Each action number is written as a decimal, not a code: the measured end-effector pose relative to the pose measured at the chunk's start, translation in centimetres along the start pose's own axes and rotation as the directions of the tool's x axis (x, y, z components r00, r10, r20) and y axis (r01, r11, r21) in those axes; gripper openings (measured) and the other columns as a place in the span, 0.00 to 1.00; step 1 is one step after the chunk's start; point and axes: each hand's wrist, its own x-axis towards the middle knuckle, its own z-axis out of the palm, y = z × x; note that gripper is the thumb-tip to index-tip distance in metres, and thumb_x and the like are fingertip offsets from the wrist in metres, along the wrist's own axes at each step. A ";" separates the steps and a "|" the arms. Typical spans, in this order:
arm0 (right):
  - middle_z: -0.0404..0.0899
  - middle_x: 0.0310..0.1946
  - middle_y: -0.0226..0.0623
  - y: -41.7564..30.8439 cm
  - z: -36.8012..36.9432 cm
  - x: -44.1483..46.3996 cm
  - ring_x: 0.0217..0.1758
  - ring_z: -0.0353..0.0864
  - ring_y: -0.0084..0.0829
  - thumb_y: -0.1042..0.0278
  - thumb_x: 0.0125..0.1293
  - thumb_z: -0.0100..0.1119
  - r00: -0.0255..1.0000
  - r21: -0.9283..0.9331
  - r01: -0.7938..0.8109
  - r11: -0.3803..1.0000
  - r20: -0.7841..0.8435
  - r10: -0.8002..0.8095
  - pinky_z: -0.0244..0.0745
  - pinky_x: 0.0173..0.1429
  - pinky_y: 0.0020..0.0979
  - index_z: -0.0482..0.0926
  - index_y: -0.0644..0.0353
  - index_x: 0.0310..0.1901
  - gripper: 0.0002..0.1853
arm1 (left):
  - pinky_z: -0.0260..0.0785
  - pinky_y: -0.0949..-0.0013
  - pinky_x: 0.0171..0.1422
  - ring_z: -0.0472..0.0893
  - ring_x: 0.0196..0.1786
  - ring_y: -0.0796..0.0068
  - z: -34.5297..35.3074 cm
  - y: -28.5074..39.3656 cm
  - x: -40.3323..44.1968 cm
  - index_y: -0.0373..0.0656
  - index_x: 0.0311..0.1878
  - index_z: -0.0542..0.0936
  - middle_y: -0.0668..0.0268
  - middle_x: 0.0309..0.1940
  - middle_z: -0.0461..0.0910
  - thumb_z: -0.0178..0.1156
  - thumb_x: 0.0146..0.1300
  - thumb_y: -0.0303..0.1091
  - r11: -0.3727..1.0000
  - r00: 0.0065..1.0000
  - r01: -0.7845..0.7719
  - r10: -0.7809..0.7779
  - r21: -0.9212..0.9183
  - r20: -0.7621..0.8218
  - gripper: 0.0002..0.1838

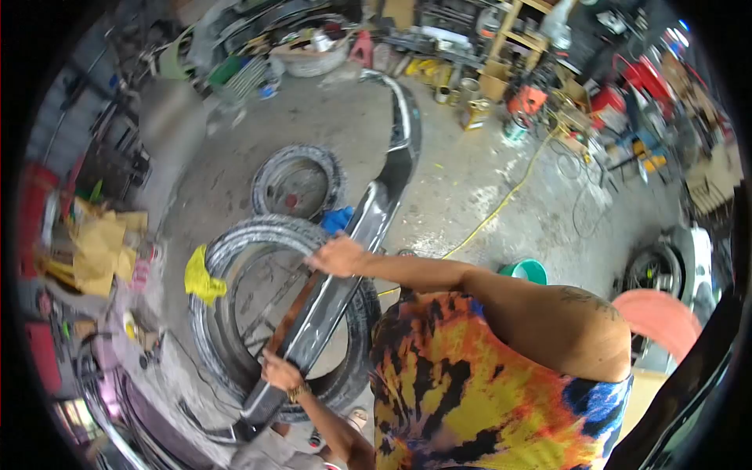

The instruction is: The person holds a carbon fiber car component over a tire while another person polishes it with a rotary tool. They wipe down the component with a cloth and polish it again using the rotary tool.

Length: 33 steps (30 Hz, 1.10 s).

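L hand [281, 371], R hand [338, 256] — 2 grips closed on 1 panel [333, 301], nr 2 tires [202, 317] [262, 185].

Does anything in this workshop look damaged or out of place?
Yes, mainly the car bumper: its dark surface has patchy pale areas, perhaps scuffs or sanding, and it lies across a large tire rather than on a car. A yellow cord also trails across the blotchy concrete floor; whether anything spilled there, I can't tell.
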 end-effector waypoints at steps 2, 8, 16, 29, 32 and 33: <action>0.86 0.38 0.50 -1.6 1.1 -0.1 0.52 0.84 0.49 0.37 0.77 0.32 1.000 -0.008 0.022 1.000 0.019 -0.022 0.54 0.75 0.59 0.86 0.62 0.37 0.37 | 0.62 0.48 0.63 0.79 0.50 0.44 -1.4 -1.7 0.1 0.33 0.47 0.85 0.47 0.44 0.84 0.30 0.80 0.52 0.999 0.998 0.027 -0.025 -0.046 0.050 0.36; 0.86 0.40 0.51 -4.2 6.6 0.0 0.51 0.84 0.50 0.38 0.77 0.33 0.995 0.017 0.095 0.995 -0.026 -0.095 0.59 0.71 0.58 0.86 0.61 0.39 0.36 | 0.61 0.49 0.62 0.78 0.48 0.45 -1.4 -7.3 0.1 0.32 0.43 0.85 0.47 0.42 0.83 0.30 0.81 0.52 0.996 0.996 0.067 -0.063 -0.055 0.061 0.37; 0.86 0.36 0.47 -5.5 8.8 0.3 0.45 0.86 0.46 0.43 0.76 0.40 0.994 -0.033 0.106 0.994 -0.025 -0.107 0.60 0.66 0.56 0.86 0.61 0.39 0.30 | 0.61 0.48 0.62 0.78 0.48 0.44 0.1 -9.8 0.5 0.35 0.43 0.86 0.47 0.40 0.84 0.29 0.81 0.54 0.996 0.995 0.075 -0.072 -0.039 0.069 0.39; 0.81 0.41 0.39 -7.0 6.8 -6.7 0.53 0.76 0.42 0.54 0.70 0.53 0.876 0.001 0.385 0.923 -0.317 -0.365 0.62 0.59 0.45 0.82 0.57 0.37 0.16 | 0.69 0.49 0.55 0.81 0.42 0.45 2.7 -13.1 1.0 0.35 0.55 0.79 0.47 0.38 0.83 0.34 0.81 0.44 0.978 0.980 -0.087 0.049 0.190 0.195 0.26; 0.80 0.43 0.40 -5.5 5.7 -9.5 0.54 0.76 0.44 0.56 0.69 0.55 0.899 0.108 0.382 0.918 -0.274 -0.342 0.65 0.58 0.46 0.80 0.59 0.35 0.14 | 0.70 0.48 0.53 0.81 0.43 0.45 3.6 -13.9 0.8 0.36 0.62 0.74 0.46 0.38 0.83 0.36 0.81 0.42 0.963 0.980 -0.133 0.093 0.234 0.176 0.23; 0.80 0.42 0.41 -4.9 5.4 -10.2 0.53 0.76 0.45 0.57 0.69 0.55 0.904 0.120 0.390 0.913 -0.240 -0.354 0.67 0.57 0.47 0.79 0.60 0.35 0.14 | 0.70 0.48 0.53 0.82 0.42 0.44 3.3 -13.7 0.8 0.36 0.62 0.74 0.46 0.39 0.83 0.35 0.81 0.43 0.956 0.974 -0.155 0.105 0.250 0.202 0.23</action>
